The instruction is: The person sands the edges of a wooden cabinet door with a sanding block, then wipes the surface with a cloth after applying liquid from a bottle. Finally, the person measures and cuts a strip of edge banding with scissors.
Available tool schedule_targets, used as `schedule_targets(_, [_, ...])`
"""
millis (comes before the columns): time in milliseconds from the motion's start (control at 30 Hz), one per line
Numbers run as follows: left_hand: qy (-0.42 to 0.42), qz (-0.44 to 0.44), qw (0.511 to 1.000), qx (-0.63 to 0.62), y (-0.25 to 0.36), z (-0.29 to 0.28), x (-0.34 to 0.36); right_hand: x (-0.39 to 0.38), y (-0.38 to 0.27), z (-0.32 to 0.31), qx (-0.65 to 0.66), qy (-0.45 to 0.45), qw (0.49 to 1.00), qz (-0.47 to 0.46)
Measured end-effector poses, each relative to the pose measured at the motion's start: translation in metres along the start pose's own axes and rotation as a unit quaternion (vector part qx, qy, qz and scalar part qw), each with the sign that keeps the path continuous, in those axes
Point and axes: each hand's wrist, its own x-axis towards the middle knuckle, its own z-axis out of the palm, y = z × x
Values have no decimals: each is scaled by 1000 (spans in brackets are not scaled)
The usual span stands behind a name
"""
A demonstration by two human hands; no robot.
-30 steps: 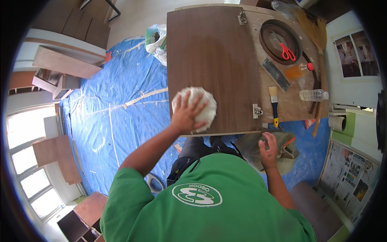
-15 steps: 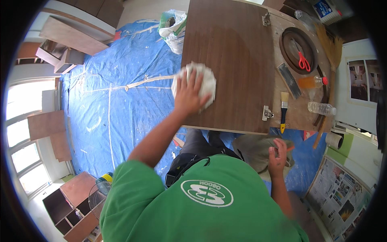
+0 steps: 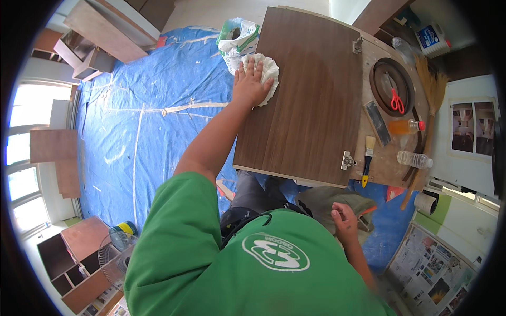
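Observation:
A wood-grain cabinet door (image 3: 311,105) lies flat on a worktop, with two metal hinges on its right edge, the upper hinge (image 3: 358,45) and the lower hinge (image 3: 346,160). My left hand (image 3: 252,87) lies flat, fingers spread, on a crumpled white cloth (image 3: 271,71) at the door's far left edge. Part of the cloth reaches past that edge. Near my body on the right, my right hand (image 3: 345,221) hangs below the door with its fingers loosely bent and nothing in it. An olive-grey cloth item (image 3: 321,203) is just behind it.
Right of the door lie a paintbrush (image 3: 368,160), a sanding block (image 3: 376,123), a bottle of orange liquid (image 3: 406,126), a clear bottle (image 3: 415,159) and red-handled scissors (image 3: 396,100) on a coil of brown edging (image 3: 375,87). A white sack (image 3: 237,42) stands beyond the cloth. Blue sheeting (image 3: 158,137) covers the floor.
My left hand has pushed the cloth away from me along the door's left edge. My right hand has dropped closer to my body, its fingers more bent. The view has shifted slightly.

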Motion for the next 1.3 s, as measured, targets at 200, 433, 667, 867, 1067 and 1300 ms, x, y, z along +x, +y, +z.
schedule_targets(200, [-30, 98, 994, 22, -6, -4, -119, -46, 70, 7, 14, 14, 993, 116])
schedule_targets(433, [-143, 223, 964, 15, 49, 0, -185, -25, 61, 34, 25, -70, 993, 87])
schedule_targets(667, [-85, 281, 956, -4, 88, 22, -86, 34, -4, 38, 44, -61, 996, 53])
schedule_targets(867, [-45, 186, 980, 48, 49, 6, 29, 110, -48, 75, -175, 168, 953, -179])
schedule_targets(1067, [-44, 171, 983, 59, 48, 3, 140, 168, -45, 113, -217, 269, 921, -182])
schedule_targets(1300, [-28, 161, 983, 85, 39, 22, 302, 176, -50, 117, -292, 300, 896, -146])
